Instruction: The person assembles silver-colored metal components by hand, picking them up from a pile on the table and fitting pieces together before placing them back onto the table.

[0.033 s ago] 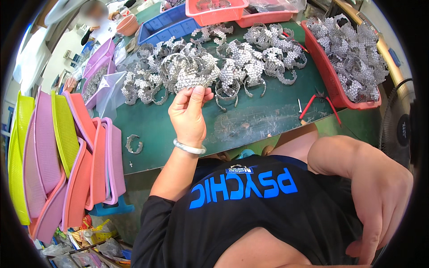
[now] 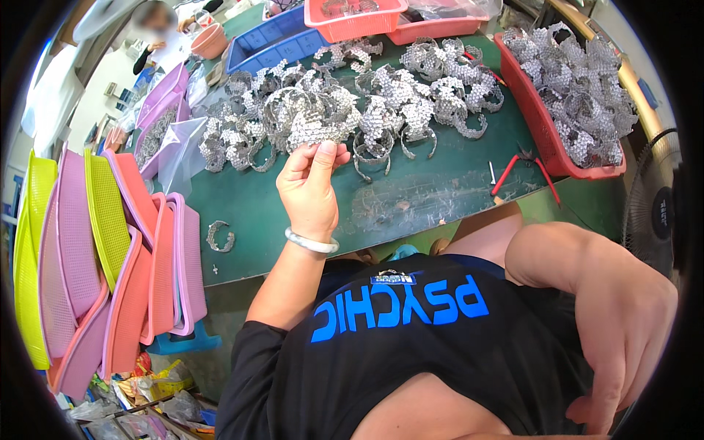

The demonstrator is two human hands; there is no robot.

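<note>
A bare strip of green worktop (image 2: 411, 202) lies open along the near edge, with only one stray silver band (image 2: 219, 236) at its left. Farther back, heaped silver bands (image 2: 352, 110) block the way. Red-handled pliers (image 2: 524, 172) and a red tray (image 2: 546, 132) hem the right; stacked baskets (image 2: 110, 257) wall the left.

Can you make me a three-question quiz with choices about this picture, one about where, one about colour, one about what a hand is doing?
1. Where are the pliers?
A. on the green table
B. in the red tray
C. on the floor

2. What colour is the tray at the right?
A. blue
B. red
C. yellow

3. What is the left hand doing?
A. lying flat
B. pinching a silver piece
C. holding the pliers

Answers:
1. A: they lie on the table beside the tray.
2. B: its wall is red.
3. B: thumb and fingers close on a silver piece at the pile's edge.
</note>
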